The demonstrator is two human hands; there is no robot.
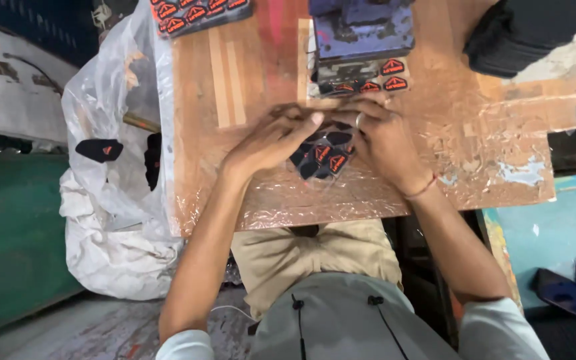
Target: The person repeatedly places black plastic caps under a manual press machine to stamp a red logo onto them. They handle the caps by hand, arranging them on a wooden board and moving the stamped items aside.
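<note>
My left hand (271, 137) and my right hand (383, 137) meet over a small heap of black patches with orange emblems (321, 157) on the wooden tabletop (248, 73). Fingers of both hands touch the top of the heap, with fingertips curled onto the patches. A ring sits on one finger of the right hand and a red thread circles that wrist. Just beyond the hands stands a blue metal press block (361, 30), with more patches (385, 77) lying at its base.
A clear plastic bag (111, 133) holding black patches hangs off the table's left edge. A sheet of patches (198, 10) lies at the far left. A stack of black material (525, 30) sits at the far right. Torn plastic film covers the table's near part.
</note>
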